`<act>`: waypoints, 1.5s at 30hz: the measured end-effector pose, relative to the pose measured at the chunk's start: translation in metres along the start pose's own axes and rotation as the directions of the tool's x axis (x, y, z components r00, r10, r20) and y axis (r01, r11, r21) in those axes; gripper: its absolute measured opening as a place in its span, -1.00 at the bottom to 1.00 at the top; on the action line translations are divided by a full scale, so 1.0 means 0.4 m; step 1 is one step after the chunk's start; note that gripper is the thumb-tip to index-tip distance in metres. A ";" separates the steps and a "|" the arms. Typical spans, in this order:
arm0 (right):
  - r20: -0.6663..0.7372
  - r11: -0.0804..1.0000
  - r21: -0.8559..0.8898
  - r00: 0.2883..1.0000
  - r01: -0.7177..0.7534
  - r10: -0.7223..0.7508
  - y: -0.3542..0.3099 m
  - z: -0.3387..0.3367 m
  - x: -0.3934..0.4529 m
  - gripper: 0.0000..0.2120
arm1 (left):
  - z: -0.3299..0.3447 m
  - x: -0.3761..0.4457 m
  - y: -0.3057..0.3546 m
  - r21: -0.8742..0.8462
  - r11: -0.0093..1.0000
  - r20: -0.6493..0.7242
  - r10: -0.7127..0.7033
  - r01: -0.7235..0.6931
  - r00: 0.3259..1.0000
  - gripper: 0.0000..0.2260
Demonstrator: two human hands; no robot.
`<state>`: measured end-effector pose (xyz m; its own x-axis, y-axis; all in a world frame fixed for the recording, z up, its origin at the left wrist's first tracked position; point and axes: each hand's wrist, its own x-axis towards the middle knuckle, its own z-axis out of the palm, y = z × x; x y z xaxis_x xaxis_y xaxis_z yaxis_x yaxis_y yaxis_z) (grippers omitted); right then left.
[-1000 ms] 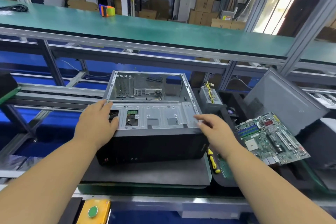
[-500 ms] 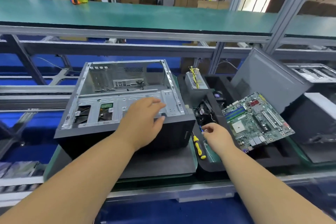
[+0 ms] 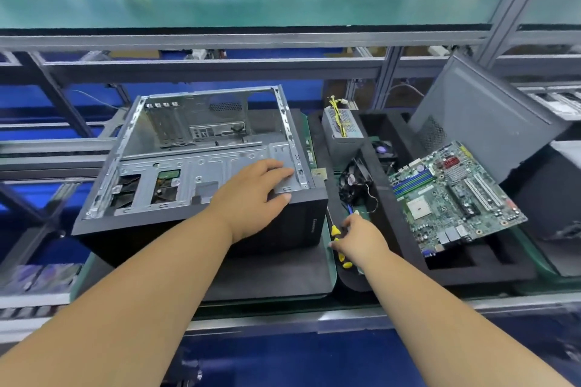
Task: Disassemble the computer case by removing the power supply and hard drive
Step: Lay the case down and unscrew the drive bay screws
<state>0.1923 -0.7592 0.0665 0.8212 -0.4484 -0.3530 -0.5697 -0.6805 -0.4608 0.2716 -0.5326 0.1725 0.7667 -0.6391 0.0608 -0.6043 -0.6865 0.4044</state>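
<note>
Left hand [image 3: 251, 195] rests flat, fingers relaxed, on the computer case [image 3: 201, 173], its side lettering unreadable; right hand [image 3: 361, 239] fingers curl around a yellow screwdriver [image 3: 338, 245].

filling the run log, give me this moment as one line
left hand: flat on computer case | right hand: on yellow screwdriver, grip unclear | power supply: out, in foam tray

Head view looks forward and down, close over the computer case [image 3: 201, 166].

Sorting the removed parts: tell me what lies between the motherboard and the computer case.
In the head view, a black fan with trailing wires sits between motherboard and computer case.
</note>
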 end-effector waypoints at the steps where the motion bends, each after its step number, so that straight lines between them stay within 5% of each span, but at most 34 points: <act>1: 0.003 0.999 0.038 1.000 -0.005 0.005 -0.003 -0.002 0.002 -0.60 | -0.002 0.000 -0.002 -0.025 1.000 0.004 -0.005 0.005 1.000 -0.56; 7: -0.163 0.911 0.411 0.985 0.020 0.052 -0.062 -0.102 0.038 -0.89 | -0.008 -0.002 -0.009 -0.198 0.980 -0.049 -0.037 0.027 0.998 -0.56; 12: -0.200 0.791 0.588 0.978 0.170 -0.062 -0.191 -0.199 0.034 -0.80 | -0.036 -0.006 -0.026 -0.509 0.848 -0.125 -0.241 0.146 0.963 -0.62; 16: -0.206 0.799 0.502 0.943 0.331 -0.261 -0.288 -0.219 0.006 -0.85 | -0.087 -0.039 -0.082 -0.370 0.904 -0.237 -0.316 0.215 0.919 -0.63; 19: -0.266 0.860 0.256 0.888 0.441 -0.376 -0.338 -0.194 -0.006 -0.81 | -0.113 -0.078 -0.139 -0.194 0.931 -0.272 -0.353 0.308 0.895 -0.60; 26: -0.395 0.949 -0.163 0.863 0.270 -0.314 -0.359 -0.150 -0.004 -0.77 | -0.141 -0.152 -0.255 0.083 0.876 -0.416 -0.403 0.476 0.815 -0.56; 32: -0.469 0.932 -0.298 0.819 0.205 -0.330 -0.350 -0.134 -0.013 -0.76 | -0.128 -0.149 -0.272 0.032 0.914 -0.354 -0.368 0.404 0.860 -0.45; 45: -0.469 0.927 -0.363 0.841 0.095 -0.270 -0.332 -0.129 -0.051 -0.74 | -0.134 -0.105 -0.300 0.021 0.930 -0.205 -0.355 0.367 0.912 -0.24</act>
<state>0.2531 -0.6897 0.1769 0.8600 -0.4651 0.2098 -0.4378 -0.8838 -0.1648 0.3234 -0.4047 0.1703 0.9584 -0.2676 0.0990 -0.2849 -0.8805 0.3788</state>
